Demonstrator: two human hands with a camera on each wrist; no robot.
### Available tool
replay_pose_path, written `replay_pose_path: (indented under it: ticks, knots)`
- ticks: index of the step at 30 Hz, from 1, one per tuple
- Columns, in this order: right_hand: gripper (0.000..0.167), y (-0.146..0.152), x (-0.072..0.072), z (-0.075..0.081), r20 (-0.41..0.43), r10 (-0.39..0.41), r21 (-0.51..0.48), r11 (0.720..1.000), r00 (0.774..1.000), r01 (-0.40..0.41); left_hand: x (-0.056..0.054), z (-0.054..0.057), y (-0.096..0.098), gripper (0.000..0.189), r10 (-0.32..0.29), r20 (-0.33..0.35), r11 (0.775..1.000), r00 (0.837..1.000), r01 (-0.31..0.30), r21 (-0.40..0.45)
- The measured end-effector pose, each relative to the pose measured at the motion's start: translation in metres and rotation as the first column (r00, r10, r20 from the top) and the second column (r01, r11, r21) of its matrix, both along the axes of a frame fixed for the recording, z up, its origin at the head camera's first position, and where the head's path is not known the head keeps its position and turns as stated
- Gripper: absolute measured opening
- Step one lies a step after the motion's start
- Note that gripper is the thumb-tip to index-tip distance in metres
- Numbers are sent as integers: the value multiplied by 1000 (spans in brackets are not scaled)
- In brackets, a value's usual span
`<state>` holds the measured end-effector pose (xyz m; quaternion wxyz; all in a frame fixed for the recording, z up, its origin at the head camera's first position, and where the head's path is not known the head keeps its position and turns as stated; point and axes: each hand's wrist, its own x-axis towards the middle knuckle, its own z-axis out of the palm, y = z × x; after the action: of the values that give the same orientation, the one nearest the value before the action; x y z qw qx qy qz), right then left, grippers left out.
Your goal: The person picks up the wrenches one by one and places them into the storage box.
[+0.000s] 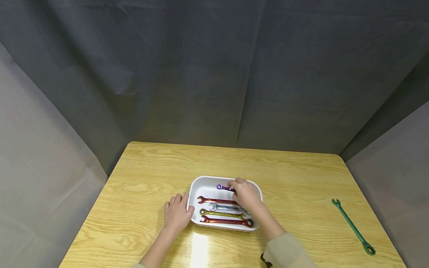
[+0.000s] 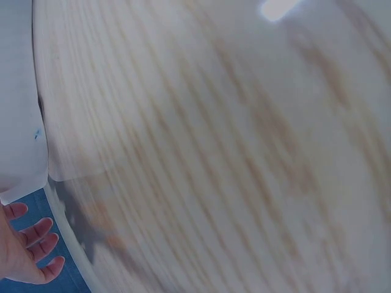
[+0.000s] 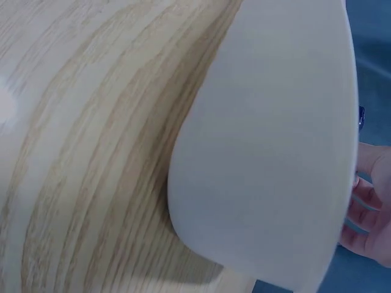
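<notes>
In the head view, a white tray (image 1: 202, 186) lies on the table with wrenches inside. My right hand (image 1: 247, 195) reaches over its far right part and pinches a purple wrench (image 1: 219, 187), whose ring end sticks out to the left. Below that lie a red wrench (image 1: 214, 200), a silver wrench (image 1: 222, 207), a yellow wrench (image 1: 222, 214) and a larger red wrench (image 1: 224, 221), roughly parallel. My left hand (image 1: 177, 215) is at the tray's left side, thumb against the rim, fingers loosely extended. The tray's outer wall (image 3: 263, 146) covers part of the right wrist view.
A green wrench (image 1: 350, 221) lies slanted on the wooden table (image 1: 151, 175), far to the right. Dark grey curtain (image 1: 201, 74) hangs behind the table's far edge, with lighter cloth on both sides. A small dark object (image 1: 266, 261) shows by the right sleeve.
</notes>
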<state>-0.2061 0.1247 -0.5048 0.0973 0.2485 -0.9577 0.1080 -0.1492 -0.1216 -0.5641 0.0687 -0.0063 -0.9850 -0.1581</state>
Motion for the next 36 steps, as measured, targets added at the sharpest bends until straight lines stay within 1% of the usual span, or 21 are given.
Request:
replay_pose_path:
  ticks: [3, 5, 11, 13, 16, 27, 36]
  knots:
    - [29, -3, -1, -3, -6, -2, 54, 999, 1000, 3, 0, 0, 0, 43, 0, -2, 1000, 1000, 0, -1]
    - [28, -5, -3, -5, -7, 0, 70, 998, 1000, 0, 0, 0, -1, 43, 0, -2, 1000, 1000, 0, 0]
    - [29, -12, -6, -16, 53, 51, -6, 999, 997, -51, 0, 0, 0, 42, 0, 6, 1000, 1000, 0, 0]
    - [29, -14, -7, -19, 60, 65, -23, 998, 996, -64, 0, 0, 0, 43, 0, 8, 1000, 1000, 0, 3]
    - [29, -17, -7, -24, 48, 75, -30, 997, 996, -74, 0, 0, 0, 43, 2, 8, 1000, 1000, -2, 2]
    - [27, -29, -9, -37, 33, 86, -2, 996, 996, -86, 1, -1, -2, 43, 6, 3, 1000, 1000, -6, 5]
    - [25, -36, -12, -43, 22, 101, 9, 995, 995, -101, 0, -2, -1, 43, 8, 6, 1000, 1000, -8, 4]
